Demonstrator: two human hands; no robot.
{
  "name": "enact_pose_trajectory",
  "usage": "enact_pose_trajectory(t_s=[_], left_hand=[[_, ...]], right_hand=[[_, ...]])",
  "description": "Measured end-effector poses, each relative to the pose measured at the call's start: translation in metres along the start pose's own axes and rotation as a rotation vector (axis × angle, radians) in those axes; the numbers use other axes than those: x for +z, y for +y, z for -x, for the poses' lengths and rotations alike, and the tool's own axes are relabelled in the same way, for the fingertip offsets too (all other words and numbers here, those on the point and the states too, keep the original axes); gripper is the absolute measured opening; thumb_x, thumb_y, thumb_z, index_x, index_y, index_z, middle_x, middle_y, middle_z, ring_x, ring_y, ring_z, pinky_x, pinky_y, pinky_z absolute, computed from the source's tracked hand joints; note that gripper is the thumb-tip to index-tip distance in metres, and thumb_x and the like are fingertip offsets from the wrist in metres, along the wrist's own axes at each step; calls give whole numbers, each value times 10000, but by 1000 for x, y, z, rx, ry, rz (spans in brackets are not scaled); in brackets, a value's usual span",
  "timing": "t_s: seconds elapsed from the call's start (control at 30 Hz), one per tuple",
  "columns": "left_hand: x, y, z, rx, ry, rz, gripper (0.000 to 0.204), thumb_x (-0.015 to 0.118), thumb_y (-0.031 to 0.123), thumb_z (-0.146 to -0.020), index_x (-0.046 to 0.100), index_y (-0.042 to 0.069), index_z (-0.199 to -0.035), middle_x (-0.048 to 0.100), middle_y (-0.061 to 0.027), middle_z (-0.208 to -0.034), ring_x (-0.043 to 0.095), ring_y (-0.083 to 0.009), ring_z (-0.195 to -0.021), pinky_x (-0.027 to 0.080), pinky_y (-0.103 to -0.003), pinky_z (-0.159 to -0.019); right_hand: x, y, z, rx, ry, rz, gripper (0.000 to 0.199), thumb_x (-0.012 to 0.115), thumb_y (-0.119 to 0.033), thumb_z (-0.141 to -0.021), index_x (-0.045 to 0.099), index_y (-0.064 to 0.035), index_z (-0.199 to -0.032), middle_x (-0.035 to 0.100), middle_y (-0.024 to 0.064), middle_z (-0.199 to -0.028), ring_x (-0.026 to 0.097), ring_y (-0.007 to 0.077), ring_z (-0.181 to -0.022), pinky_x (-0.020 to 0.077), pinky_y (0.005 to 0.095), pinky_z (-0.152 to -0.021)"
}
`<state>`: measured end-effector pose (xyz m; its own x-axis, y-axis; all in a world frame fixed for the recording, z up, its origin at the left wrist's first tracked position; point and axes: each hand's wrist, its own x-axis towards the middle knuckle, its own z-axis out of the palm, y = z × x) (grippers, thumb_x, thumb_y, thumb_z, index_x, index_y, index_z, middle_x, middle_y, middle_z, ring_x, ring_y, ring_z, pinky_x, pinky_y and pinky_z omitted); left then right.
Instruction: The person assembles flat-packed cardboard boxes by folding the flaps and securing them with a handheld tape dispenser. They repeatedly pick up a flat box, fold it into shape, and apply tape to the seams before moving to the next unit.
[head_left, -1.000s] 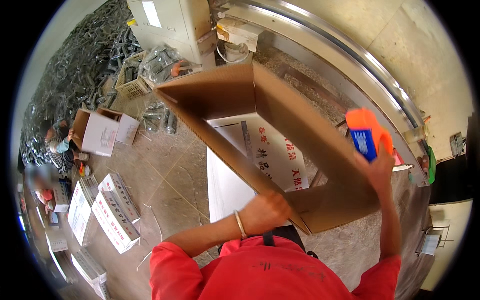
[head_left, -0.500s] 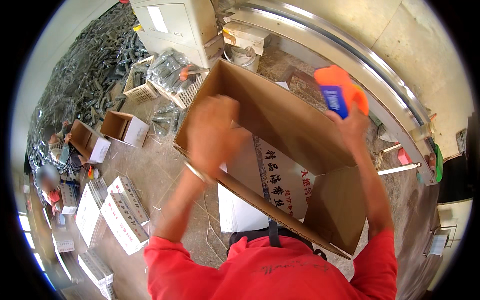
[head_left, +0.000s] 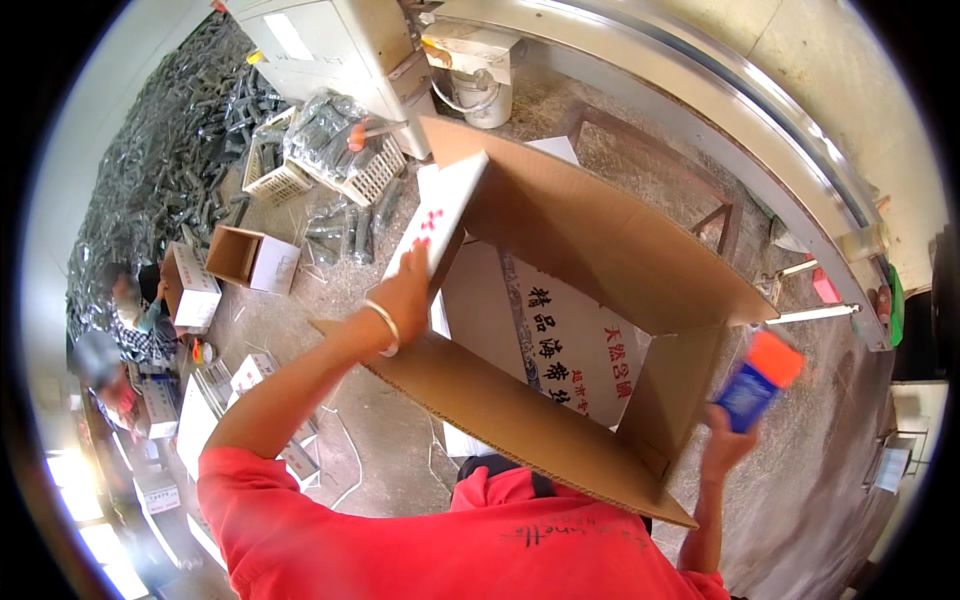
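Note:
A large open cardboard carton [head_left: 640, 255] stands in front of me, brown inside, with a printed white panel [head_left: 545, 330] visible at its bottom. At its left end, one flap [head_left: 440, 215] shows its white outer face with red print. My left hand [head_left: 402, 295], a pale bangle at its wrist, lies against this flap with its fingers stretched along it. Beyond the carton's right end, my right hand [head_left: 728, 445] grips an orange and blue tape dispenser [head_left: 752, 390], blurred by motion. The long side flaps [head_left: 520, 435] stand outward.
Baskets [head_left: 370, 170] of bagged dark goods stand at the far left before a large heap [head_left: 180, 140]. Smaller cartons [head_left: 255, 260] and co-workers [head_left: 140, 310] are on the left. A white bucket [head_left: 485, 105] and grey cabinet [head_left: 320, 60] stand beyond; a metal-edged counter [head_left: 720, 90] curves along the right.
My right hand has brought the tape dispenser down and nearer, past the carton's right end. My left hand has moved down, and the left end flap now shows its white face under it.

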<state>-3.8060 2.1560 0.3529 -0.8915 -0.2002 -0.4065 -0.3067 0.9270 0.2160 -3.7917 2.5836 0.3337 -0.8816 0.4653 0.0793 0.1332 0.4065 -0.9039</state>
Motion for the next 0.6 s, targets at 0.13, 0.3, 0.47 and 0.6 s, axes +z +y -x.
enact_pose_trajectory(t_s=[0.13, 0.3, 0.47, 0.6], left_hand=[[10, 19, 2, 132, -398, -398, 1080, 707, 467, -621, 83, -2, -1367, 37, -339, -1382, 268, -571, -1177, 324, -508, -973], [11, -6, 36, 397, -681, -260, 935, 478, 723, -667, 401, -2, -1252, 121, -304, -1380, 308, -456, -1215, 301, -456, -994], [-24, 30, 72, 440, -450, -235, 952, 388, 830, -621, 592, -39, -952, 481, -308, -1080, 557, -378, -925, 467, -427, -748], [-47, 62, 21, 487, -439, -366, 881, 387, 831, -620, 567, -27, -527, 530, -191, -490, 577, -338, -507, 462, -419, -496]], right_hand=[[65, 6, -14, -1053, -545, 669, 691, 778, -380, -555, 509, 70, -1005, 574, 143, -693, 560, 276, -613, 441, 335, -618], [82, 18, -18, -895, -601, 732, 821, 782, -389, -552, 417, 69, -1128, 579, 185, -838, 591, 323, -708, 454, 390, -642], [83, 10, -25, -842, -574, 725, 819, 784, -385, -548, 435, 66, -1135, 580, 165, -793, 588, 320, -679, 458, 384, -616], [77, -6, -50, -424, -677, 569, 685, 799, -334, -540, 517, 42, -1039, 586, 117, -664, 592, 270, -606, 465, 358, -575]])
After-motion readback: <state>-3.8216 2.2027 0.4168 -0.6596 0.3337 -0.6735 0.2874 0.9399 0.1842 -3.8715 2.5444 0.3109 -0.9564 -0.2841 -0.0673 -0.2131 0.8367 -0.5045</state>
